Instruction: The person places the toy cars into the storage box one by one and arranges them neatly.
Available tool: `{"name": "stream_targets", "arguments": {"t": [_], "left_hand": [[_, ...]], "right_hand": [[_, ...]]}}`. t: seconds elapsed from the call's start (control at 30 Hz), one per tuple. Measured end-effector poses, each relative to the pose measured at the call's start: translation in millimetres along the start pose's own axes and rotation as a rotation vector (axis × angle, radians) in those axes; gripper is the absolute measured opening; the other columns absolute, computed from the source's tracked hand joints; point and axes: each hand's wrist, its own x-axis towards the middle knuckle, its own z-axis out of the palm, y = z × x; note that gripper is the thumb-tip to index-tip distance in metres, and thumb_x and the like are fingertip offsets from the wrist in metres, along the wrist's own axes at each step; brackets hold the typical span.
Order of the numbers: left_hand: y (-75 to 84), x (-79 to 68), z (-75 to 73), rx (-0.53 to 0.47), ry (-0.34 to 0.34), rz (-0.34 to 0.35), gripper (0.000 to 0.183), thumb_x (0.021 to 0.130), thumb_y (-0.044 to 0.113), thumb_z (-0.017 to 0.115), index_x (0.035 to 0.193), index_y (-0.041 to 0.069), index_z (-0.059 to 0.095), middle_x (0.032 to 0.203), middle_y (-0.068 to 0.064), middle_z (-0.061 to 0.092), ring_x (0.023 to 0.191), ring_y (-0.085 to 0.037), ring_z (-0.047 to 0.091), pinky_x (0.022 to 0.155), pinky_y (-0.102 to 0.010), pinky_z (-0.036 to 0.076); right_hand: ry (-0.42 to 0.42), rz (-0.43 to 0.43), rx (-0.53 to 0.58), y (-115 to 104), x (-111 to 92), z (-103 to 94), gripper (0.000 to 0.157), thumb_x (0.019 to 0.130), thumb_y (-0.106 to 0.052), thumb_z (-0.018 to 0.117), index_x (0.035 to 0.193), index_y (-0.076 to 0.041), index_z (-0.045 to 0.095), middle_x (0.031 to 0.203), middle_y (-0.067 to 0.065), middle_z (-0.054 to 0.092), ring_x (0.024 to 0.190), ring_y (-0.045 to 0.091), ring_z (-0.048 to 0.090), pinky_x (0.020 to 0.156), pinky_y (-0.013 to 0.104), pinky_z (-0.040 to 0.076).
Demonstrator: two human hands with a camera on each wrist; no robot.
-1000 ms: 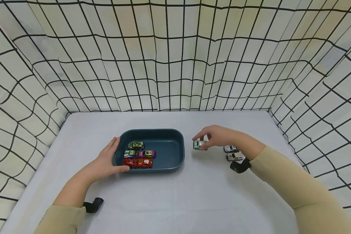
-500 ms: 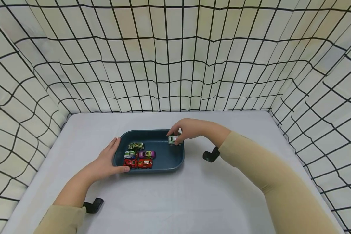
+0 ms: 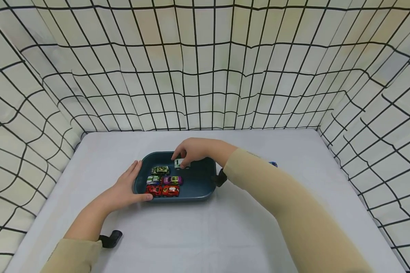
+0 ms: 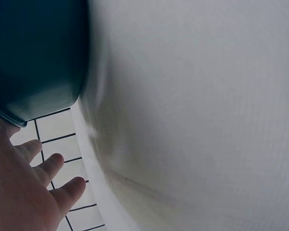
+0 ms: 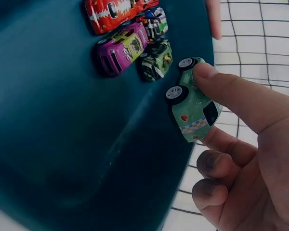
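My right hand pinches a pale green toy car between thumb and fingers, over the far side of the dark teal tray. In the right wrist view the car is tilted, two of its wheels showing. My left hand rests on the tray's left end, fingers straight along the outside and the thumb at the near rim. Inside, at the left, lie a camouflage-patterned toy car, a purple toy car, a white, green and blue toy car and two red toy cars.
A blue toy car peeks out from behind the right sleeve, which hides the table beyond it. White cloth covers the table. Walls with a black grid stand at the back and sides.
My right hand has carried the pale green car leftward from the table right of the tray, over the rim and into the tray's far middle. The left hand has stayed at the tray.
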Motion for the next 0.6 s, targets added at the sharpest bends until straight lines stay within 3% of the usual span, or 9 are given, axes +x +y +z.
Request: {"name": "stream_targets", "arguments": {"t": [0.3,0.6], "left_hand": [[-1.8,0.3,0.5,-0.009,-0.002,0.001,0.126,0.078,0.058,0.077,0.159,0.007,-0.004,0.163,-0.026,-0.003,0.143,-0.057,0.007,0.104,-0.076,0.021],[0.2,-0.7,-0.4,-0.015,-0.007,0.002,0.126,0.078,0.057,0.077,0.159,0.007,-0.006,0.163,-0.027,-0.002,0.143,-0.057,0.007,0.104,-0.076,0.021]], "right_hand": [[-0.009,0.037,-0.116,-11.6,22.5,15.1,0.043,0.094,-0.028,0.071,0.136,-0.025,0.062,0.109,-0.005,0.064,0.096,0.009,0.059,0.083,0.028,0.049],[0.018,0.064,-0.227,-16.1,28.4,26.5,0.044,0.094,-0.030,0.071,0.136,-0.024,0.062,0.120,-0.003,0.065,0.099,0.008,0.058,0.085,0.028,0.049]]}}
